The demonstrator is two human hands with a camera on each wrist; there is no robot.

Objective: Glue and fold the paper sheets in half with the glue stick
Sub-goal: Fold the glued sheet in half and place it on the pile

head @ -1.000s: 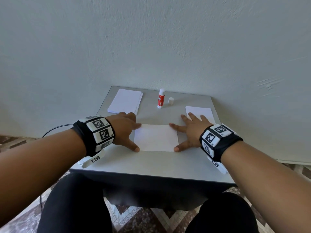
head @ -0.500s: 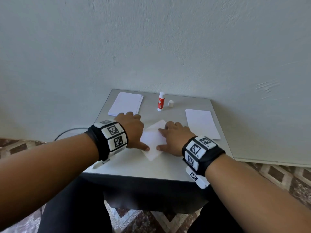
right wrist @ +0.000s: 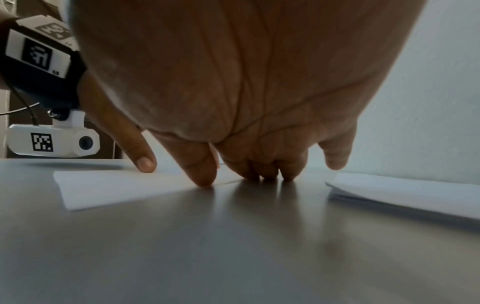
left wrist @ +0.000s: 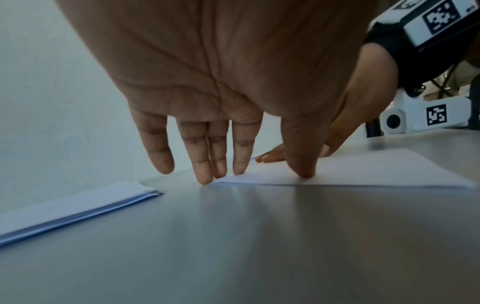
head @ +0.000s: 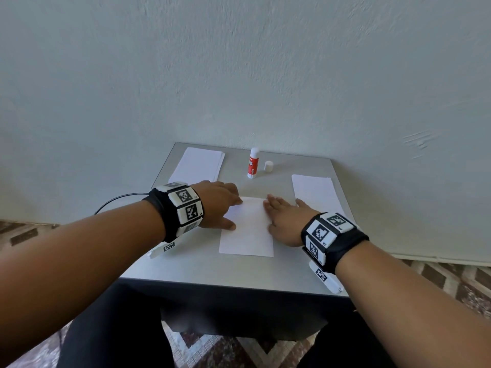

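A white paper sheet (head: 248,229) lies lengthwise toward me in the middle of the grey table (head: 239,272). My left hand (head: 220,205) rests on the sheet's left edge with straight fingers, its thumb (left wrist: 302,162) and fingertips (left wrist: 205,174) pressing the paper (left wrist: 363,172). On the sheet's right edge lies my right hand (head: 284,221), flat, with its fingertips (right wrist: 202,176) touching the paper (right wrist: 109,189). A red and white glue stick (head: 253,163) stands uncapped at the back, with its white cap (head: 268,166) beside it.
A stack of white sheets (head: 198,166) lies at the table's back left and shows as a stack (left wrist: 72,207) in the left wrist view. Another pile of paper (head: 314,193) lies at the right, near my right hand. A wall rises just behind the table. A black cable (head: 117,201) hangs at the left.
Both hands turned the sheet from lying crosswise to lying lengthwise toward me. They stay flat on its left and right edges.
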